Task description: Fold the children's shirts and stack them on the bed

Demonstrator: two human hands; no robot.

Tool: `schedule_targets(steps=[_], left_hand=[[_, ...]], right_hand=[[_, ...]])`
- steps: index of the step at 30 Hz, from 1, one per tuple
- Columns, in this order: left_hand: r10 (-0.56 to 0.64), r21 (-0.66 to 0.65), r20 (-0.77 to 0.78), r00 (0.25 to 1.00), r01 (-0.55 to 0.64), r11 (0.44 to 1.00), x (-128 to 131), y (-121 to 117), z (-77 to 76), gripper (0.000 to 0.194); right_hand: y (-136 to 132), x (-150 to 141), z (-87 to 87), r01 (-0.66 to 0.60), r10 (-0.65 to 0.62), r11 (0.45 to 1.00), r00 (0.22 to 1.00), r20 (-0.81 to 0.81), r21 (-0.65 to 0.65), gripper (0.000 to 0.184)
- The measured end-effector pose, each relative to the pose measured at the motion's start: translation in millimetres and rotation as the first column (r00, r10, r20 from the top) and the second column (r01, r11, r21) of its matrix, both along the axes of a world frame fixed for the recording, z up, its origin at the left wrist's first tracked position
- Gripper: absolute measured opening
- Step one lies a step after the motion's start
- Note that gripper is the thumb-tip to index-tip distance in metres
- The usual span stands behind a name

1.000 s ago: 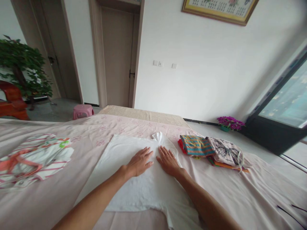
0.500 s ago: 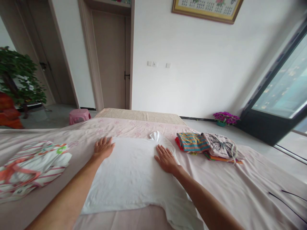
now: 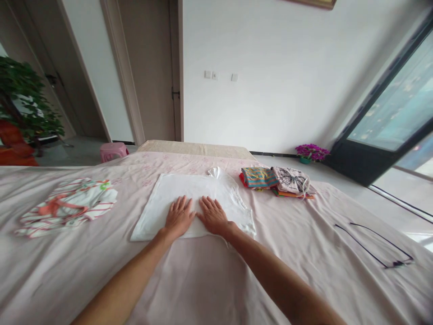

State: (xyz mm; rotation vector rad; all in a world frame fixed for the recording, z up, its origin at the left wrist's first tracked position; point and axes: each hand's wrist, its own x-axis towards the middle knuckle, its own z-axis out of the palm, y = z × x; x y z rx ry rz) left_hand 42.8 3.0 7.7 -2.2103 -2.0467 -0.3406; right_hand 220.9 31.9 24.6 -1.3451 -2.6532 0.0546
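A white garment [image 3: 176,189] lies flat on the pink bed sheet [image 3: 203,280]. My left hand [image 3: 179,217] rests palm down on the garment's near edge, fingers spread. Right beside it, my right hand [image 3: 213,216] also lies flat on the white cloth, fingers stretched out. The thumbs nearly touch. Neither hand holds anything.
A striped pink and white garment [image 3: 67,206] lies crumpled at the left. A stack of folded colourful clothes [image 3: 275,179] sits at the right of the white garment. A thin black cord [image 3: 375,243] lies on the sheet at the far right. A pink stool [image 3: 113,151] stands beyond the bed.
My left hand has come back from the garment's far left corner to sit beside the right hand. Both hands now press the near edge, and the view has pulled back.
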Motion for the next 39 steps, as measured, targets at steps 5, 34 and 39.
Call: schedule_targets(steps=[5, 34, 39], left_hand=[[0.089, -0.051, -0.059, 0.994, -0.092, 0.994, -58.4, -18.2, 4.0, 0.061], [-0.14, -0.017, 0.073, 0.987, 0.141, 0.99, -70.4, -58.0, 10.4, 0.045], [-0.51, 0.096, 0.263, 0.819, 0.503, 0.859, 0.0, -63.8, 27.2, 0.036]], right_hand=[[-8.4, 53.2, 0.8, 0.023, -0.025, 0.999, 0.998, 0.052, 0.043, 0.063], [-111.1, 129.9, 65.0, -0.293, 0.214, 0.922, 0.931, -0.295, -0.255, 0.045], [-72.0, 146.9, 65.5, 0.261, -0.302, 0.952, 0.894, -0.331, -0.162, 0.035]])
